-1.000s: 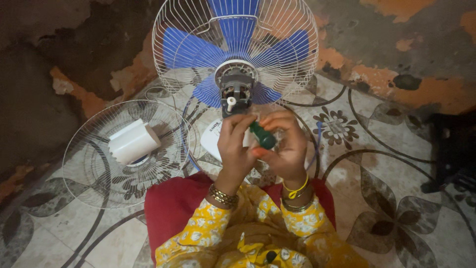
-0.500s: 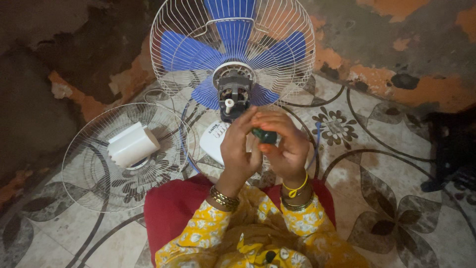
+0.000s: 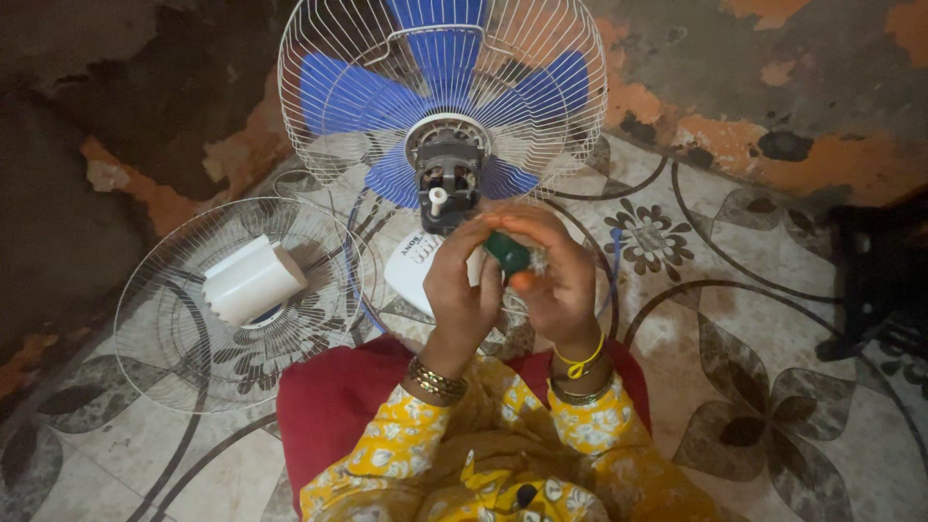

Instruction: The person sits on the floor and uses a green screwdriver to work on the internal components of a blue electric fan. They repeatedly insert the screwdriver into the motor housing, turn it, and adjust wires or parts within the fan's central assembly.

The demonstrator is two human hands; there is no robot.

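Observation:
A fan with blue blades (image 3: 338,92) inside a white wire guard (image 3: 319,145) stands before me, its dark motor (image 3: 447,184) exposed at the back. Just below the motor, my right hand (image 3: 556,280) grips a screwdriver by its green handle (image 3: 507,251), which has an orange end. My left hand (image 3: 461,290) is raised beside it, fingers curled against the handle's tip end. The tool's shaft is hidden behind my fingers.
A detached wire guard (image 3: 164,319) lies on the patterned floor at the left with a white cylindrical cover (image 3: 251,282) on it. A white base part (image 3: 411,275) sits under the motor. A dark object (image 3: 880,280) stands at the right edge.
Both hands have stayed together below the motor, shifting slightly; the green handle has turned a little between the fingers.

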